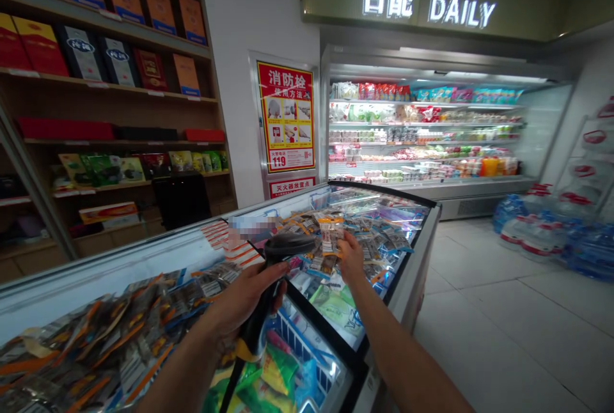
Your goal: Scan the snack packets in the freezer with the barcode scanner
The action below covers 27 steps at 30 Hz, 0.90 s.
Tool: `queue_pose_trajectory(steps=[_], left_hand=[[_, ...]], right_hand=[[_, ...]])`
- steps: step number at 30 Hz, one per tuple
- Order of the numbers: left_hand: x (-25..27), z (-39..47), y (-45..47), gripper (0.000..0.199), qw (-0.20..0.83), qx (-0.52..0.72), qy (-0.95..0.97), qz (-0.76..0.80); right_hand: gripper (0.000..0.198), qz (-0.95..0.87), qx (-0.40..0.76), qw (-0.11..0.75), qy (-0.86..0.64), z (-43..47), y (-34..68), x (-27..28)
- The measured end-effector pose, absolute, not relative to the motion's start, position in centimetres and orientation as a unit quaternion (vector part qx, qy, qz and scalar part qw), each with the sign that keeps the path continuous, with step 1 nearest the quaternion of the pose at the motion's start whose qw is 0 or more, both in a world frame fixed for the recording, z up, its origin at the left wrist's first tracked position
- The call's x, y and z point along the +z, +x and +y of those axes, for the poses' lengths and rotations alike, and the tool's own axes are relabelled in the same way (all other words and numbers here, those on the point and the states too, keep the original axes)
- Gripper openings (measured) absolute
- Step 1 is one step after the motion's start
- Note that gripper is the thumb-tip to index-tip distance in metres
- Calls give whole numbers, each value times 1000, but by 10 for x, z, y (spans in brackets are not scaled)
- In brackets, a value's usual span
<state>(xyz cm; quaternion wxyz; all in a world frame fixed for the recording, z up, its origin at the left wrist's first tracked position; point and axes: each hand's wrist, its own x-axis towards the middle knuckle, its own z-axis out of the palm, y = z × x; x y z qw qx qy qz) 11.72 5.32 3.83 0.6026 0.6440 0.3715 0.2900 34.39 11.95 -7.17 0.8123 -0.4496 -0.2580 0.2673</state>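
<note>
Small packet [330, 237] held above the freezer [413, 285]
The right hand's [351, 256] grip pinches the packet's right edge; the left hand's [256, 285] wraps the scanner [288, 247] handle. The packet looks light, soft, perhaps slippery, best taken by its edge; the scanner looks stiff.

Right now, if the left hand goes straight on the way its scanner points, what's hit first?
Probably the small packet in the right hand; the scanner leads the left hand. Depth is unclear, so it might pass above.
</note>
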Motion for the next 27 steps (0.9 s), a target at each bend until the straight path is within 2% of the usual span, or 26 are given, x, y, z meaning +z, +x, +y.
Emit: queue_pose_trajectory(steps=[8, 14, 20, 27], left_hand=[[42, 51, 114, 32, 650, 326, 584, 361], [44, 64, 93, 38, 575, 362, 600, 422], [39, 75, 64, 37, 522, 429, 559, 481], [46, 66, 27, 33, 519, 451, 530, 496]], right_hand=[[42, -260, 270, 812, -447, 118, 342, -71], [43, -304, 263, 773, -490, 114, 326, -63], [52, -339, 346, 722, -493, 107, 278, -55], [41, -382, 461, 665, -446, 112, 195, -65]])
